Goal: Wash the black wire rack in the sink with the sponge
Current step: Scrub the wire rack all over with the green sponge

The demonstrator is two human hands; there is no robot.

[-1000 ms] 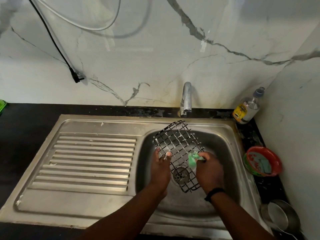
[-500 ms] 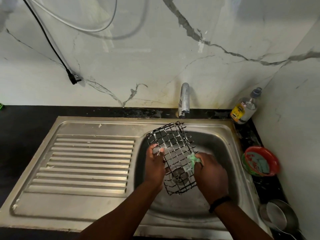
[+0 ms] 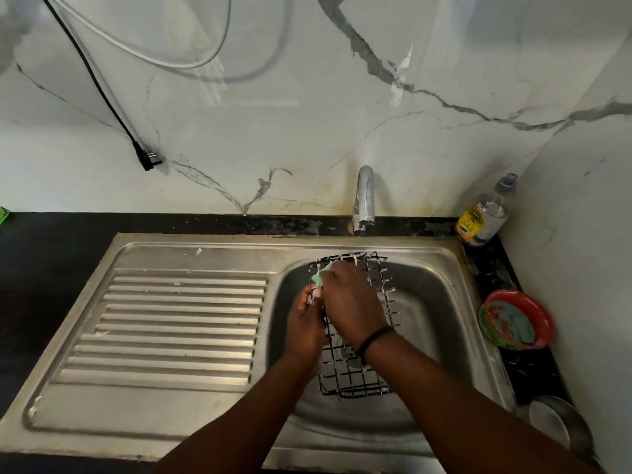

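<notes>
The black wire rack (image 3: 355, 374) stands tilted in the steel sink bowl (image 3: 441, 323), with white suds on its wires. My left hand (image 3: 304, 326) grips the rack's left edge. My right hand (image 3: 352, 302) lies across the rack's upper part and holds the green sponge (image 3: 318, 276) against its top left corner. Only a corner of the sponge shows past my fingers. A black band is on my right wrist.
The tap (image 3: 364, 200) stands behind the bowl, with no water seen running. The ribbed drainboard (image 3: 178, 330) lies to the left. A dish soap bottle (image 3: 484, 213), a red bowl (image 3: 516, 319) and a steel cup (image 3: 557, 429) stand along the right counter. A black plug (image 3: 148, 160) hangs on the wall.
My right hand has carried the sponge from the rack's right side up and across to its top left corner. The rack has turned more upright in my left hand.
</notes>
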